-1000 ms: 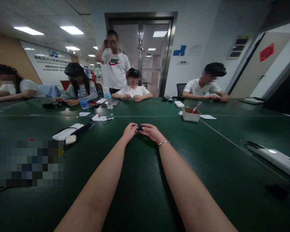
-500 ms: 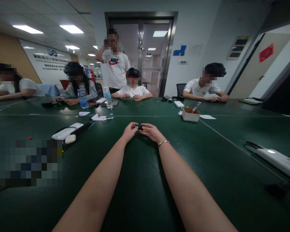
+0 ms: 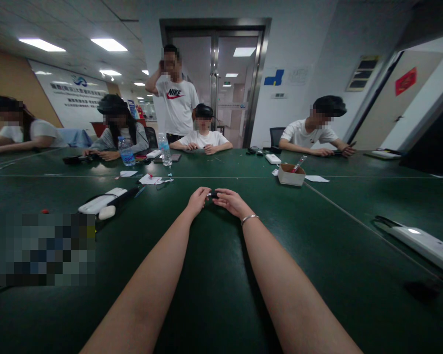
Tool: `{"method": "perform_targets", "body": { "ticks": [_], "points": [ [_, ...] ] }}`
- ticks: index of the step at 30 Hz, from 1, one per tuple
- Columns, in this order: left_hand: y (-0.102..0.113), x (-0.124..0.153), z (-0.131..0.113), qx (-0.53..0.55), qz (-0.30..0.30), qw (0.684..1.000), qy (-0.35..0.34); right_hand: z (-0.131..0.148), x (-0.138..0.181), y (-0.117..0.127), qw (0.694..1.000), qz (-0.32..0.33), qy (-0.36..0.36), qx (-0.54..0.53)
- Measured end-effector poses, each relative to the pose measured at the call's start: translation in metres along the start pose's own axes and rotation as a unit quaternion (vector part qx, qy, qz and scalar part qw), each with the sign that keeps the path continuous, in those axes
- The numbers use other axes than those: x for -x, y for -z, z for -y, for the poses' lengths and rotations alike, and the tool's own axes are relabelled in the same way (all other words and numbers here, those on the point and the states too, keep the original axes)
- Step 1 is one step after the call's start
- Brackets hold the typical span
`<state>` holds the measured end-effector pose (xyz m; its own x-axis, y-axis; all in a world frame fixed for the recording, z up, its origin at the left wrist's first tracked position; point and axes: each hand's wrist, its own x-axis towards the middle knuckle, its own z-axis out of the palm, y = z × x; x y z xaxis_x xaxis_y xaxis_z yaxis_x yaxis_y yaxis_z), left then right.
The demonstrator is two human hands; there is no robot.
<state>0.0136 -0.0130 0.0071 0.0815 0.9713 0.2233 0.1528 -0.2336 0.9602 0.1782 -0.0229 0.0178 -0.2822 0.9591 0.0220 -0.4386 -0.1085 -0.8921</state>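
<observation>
- Now gripping a small dark object (image 3: 214,194) in the right hand (image 3: 231,200), closing on it from the right with thumb and bent fingers!
- Pinching at its bright, silvery end with the left hand (image 3: 198,200), working with fingertips drawn tightly together.
- Holding it out at full stretch, right between both hands, over the green table (image 3: 214,275); impossible to tell whether touching the surface or just above it.
- Too small to name any more closely.
- Wearing a silvery bracelet (image 3: 250,218) on the right wrist.
- Over to the left, well apart from the hands: a rounded white item (image 3: 107,212) near a longer white device.
- Farther ahead, to the right: an open box (image 3: 291,177) with something red and clear leaning out.
- Ahead to the left: two plastic bottles (image 3: 165,152), both upright, just before the seated co-workers (image 3: 204,140).
</observation>
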Motion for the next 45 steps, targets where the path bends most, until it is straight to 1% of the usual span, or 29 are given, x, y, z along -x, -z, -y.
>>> {"method": "perform_targets", "body": {
  "ticks": [4, 7, 13, 17, 23, 27, 30, 36, 39, 40, 43, 45],
  "points": [
    [-0.0007, 0.0014, -0.0024, -0.007, 0.002, 1.0, -0.018, 0.0004, 0.0008, -0.001, 1.0, 0.002, 0.0, -0.003],
    [-0.0009, 0.0022, -0.0042, -0.007, 0.009, 1.0, -0.008, 0.0005, 0.0009, -0.0016, 1.0, 0.0, -0.001, 0.0],
    [-0.0002, 0.0028, -0.0051, -0.005, 0.003, 1.0, 0.005, 0.0012, 0.0014, -0.0022, 1.0, 0.001, -0.007, 0.003],
    [0.0006, 0.0035, -0.0047, -0.009, -0.002, 1.0, -0.014, 0.0011, 0.0011, -0.0019, 1.0, 0.0, -0.009, 0.004],
    [0.0009, 0.0028, -0.0032, -0.016, -0.002, 1.0, -0.026, 0.0001, -0.0009, -0.0002, 1.0, 0.001, -0.012, 0.01],
    [0.0001, 0.0018, -0.0016, -0.018, 0.01, 1.0, -0.017, 0.0003, -0.0009, -0.0003, 1.0, 0.003, -0.014, 0.008],
    [-0.0005, 0.002, -0.0021, -0.027, -0.001, 0.999, -0.027, 0.0012, 0.0002, -0.0008, 1.0, 0.0, -0.013, 0.006],
    [-0.0013, 0.0017, -0.0043, -0.011, -0.016, 1.0, -0.014, 0.0024, 0.0008, -0.0012, 0.999, 0.012, -0.027, 0.026],
    [-0.0017, 0.0, -0.001, -0.011, -0.004, 1.0, 0.013, 0.0026, 0.001, -0.0018, 0.999, 0.005, -0.02, 0.024],
    [-0.0018, -0.0005, 0.0005, -0.02, 0.002, 1.0, 0.013, 0.0027, 0.0012, -0.0021, 1.0, 0.002, -0.017, 0.022],
    [-0.0018, -0.0011, 0.0034, -0.036, -0.001, 0.999, -0.024, 0.0029, 0.002, -0.0024, 1.0, -0.001, -0.009, 0.013],
    [-0.0014, -0.0008, 0.0025, -0.027, -0.009, 0.999, -0.02, 0.0028, 0.0021, -0.0021, 1.0, -0.001, -0.004, 0.009]
  ]
}}
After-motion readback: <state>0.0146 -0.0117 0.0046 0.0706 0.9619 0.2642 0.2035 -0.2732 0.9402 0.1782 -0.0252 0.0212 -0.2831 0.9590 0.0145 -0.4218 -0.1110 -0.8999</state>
